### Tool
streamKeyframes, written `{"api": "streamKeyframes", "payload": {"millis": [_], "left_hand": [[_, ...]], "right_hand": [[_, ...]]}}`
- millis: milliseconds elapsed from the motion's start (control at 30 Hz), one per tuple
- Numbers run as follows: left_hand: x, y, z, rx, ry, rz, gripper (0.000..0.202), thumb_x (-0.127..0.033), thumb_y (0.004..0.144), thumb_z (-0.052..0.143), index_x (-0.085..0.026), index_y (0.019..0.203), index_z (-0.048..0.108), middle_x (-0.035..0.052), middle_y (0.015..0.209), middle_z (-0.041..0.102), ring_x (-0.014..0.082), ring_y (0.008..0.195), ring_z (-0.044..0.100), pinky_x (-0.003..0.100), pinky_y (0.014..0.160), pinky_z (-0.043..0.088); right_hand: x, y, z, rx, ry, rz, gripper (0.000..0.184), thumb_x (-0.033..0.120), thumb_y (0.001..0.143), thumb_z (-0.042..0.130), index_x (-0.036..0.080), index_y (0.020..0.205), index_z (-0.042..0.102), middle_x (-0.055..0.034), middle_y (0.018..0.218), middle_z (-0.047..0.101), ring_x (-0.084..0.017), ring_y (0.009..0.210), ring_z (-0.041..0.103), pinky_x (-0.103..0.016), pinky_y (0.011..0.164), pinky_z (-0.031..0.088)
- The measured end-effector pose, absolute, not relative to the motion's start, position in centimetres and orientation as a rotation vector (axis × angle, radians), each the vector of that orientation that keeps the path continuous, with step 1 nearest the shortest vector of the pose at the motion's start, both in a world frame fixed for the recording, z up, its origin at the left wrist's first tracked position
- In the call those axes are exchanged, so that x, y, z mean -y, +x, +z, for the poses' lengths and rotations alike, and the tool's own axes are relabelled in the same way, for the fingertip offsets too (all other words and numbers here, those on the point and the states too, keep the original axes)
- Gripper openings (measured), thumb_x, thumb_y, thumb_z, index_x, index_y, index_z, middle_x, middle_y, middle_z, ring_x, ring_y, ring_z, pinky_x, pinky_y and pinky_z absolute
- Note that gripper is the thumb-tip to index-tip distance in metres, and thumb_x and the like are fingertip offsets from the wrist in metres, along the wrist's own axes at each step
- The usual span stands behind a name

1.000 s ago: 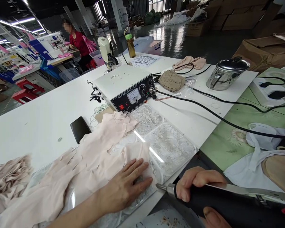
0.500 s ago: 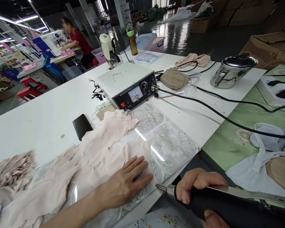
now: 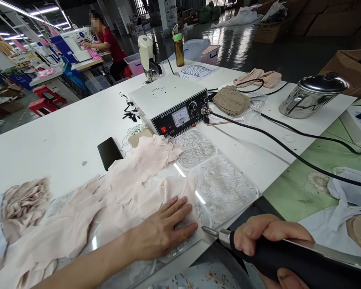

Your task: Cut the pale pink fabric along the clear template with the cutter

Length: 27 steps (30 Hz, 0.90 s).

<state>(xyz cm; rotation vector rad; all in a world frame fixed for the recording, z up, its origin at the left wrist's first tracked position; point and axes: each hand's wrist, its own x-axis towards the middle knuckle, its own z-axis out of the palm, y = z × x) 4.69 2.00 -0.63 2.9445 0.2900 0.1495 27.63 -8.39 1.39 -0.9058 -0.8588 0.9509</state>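
My left hand (image 3: 165, 228) lies flat, fingers stretched, on a pale pink fabric piece (image 3: 180, 188). The fabric rests on a clear, scratched template sheet (image 3: 225, 188) at the table's near edge. My right hand (image 3: 267, 235) is wrapped round the black handle of a handheld ultrasonic tool (image 3: 307, 259). Its pointed metal tip is at the fabric's right edge, just beyond my left thumb; whether it touches cannot be made out. More pink fabric (image 3: 78, 212) spreads in overlapping pieces to the left, partly under my left forearm.
A control box (image 3: 180, 116) with a dial stands behind the sheet; a black cable (image 3: 258, 134) runs right from it. Around it are a phone (image 3: 109, 153), card patterns (image 3: 231, 100), a metal pot (image 3: 313, 96) and a bottle (image 3: 179, 52). A person (image 3: 108, 48) sits at a sewing machine.
The view has swung slightly, so most things sit further right in the picture. My left hand stays on the fabric, and the tool's tip stays near its right edge.
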Motion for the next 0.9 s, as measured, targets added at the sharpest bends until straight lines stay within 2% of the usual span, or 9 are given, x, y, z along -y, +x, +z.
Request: {"api": "streamKeyframes", "payload": {"millis": [200, 333, 433, 667, 900], "left_hand": [[-2.0, 4.7, -0.7, -0.285, 2.939, 0.148, 0.028, -0.023, 0.099, 0.044, -0.016, 0.124, 0.056, 0.0191, 0.135, 0.051, 0.0356, 0.137, 0.035, 0.052, 0.108, 0.04], [-1.9, 4.7, -0.9, -0.278, 2.943, 0.171, 0.028, -0.022, 0.099, 0.044, -0.015, 0.123, 0.056, 0.0205, 0.134, 0.051, 0.0367, 0.137, 0.035, 0.053, 0.108, 0.039], [-1.9, 4.6, -1.0, -0.272, 2.94, 0.191, 0.028, -0.022, 0.098, 0.046, -0.014, 0.124, 0.056, 0.0207, 0.135, 0.051, 0.0368, 0.138, 0.034, 0.053, 0.108, 0.039], [-1.9, 4.4, -1.2, -0.271, 2.95, 0.2, 0.029, -0.021, 0.097, 0.048, -0.015, 0.124, 0.056, 0.0196, 0.137, 0.05, 0.0359, 0.139, 0.031, 0.052, 0.11, 0.037], [-1.9, 4.5, -1.1, -0.279, 2.938, 0.223, 0.028, -0.022, 0.098, 0.047, -0.015, 0.124, 0.056, 0.0196, 0.136, 0.051, 0.0356, 0.139, 0.032, 0.051, 0.11, 0.038]], "right_hand": [[7.7, 26.9, 1.4, 0.925, -0.933, 0.879, 0.009, 0.03, 0.086, 0.059, 0.03, 0.094, 0.056, -0.0015, 0.075, 0.058, -0.018, 0.065, 0.06, -0.034, 0.06, 0.054], [7.5, 26.4, 1.3, 0.894, -0.958, 0.881, 0.008, 0.034, 0.089, 0.056, 0.029, 0.095, 0.054, -0.0021, 0.079, 0.057, -0.018, 0.068, 0.058, -0.035, 0.063, 0.053], [7.5, 26.5, 1.1, 0.93, -0.942, 0.851, 0.009, 0.035, 0.088, 0.056, 0.028, 0.094, 0.054, -0.0018, 0.079, 0.056, -0.017, 0.067, 0.056, -0.034, 0.062, 0.054], [7.0, 26.9, 0.3, 1.037, -0.883, 0.797, 0.006, 0.025, 0.088, 0.052, 0.028, 0.094, 0.054, -0.0023, 0.076, 0.058, -0.019, 0.065, 0.058, -0.035, 0.058, 0.055], [6.8, 26.6, 1.0, 0.979, -0.988, 0.777, 0.004, 0.031, 0.087, 0.055, 0.029, 0.09, 0.053, -0.0015, 0.073, 0.056, -0.019, 0.062, 0.057, -0.036, 0.056, 0.055]]}}
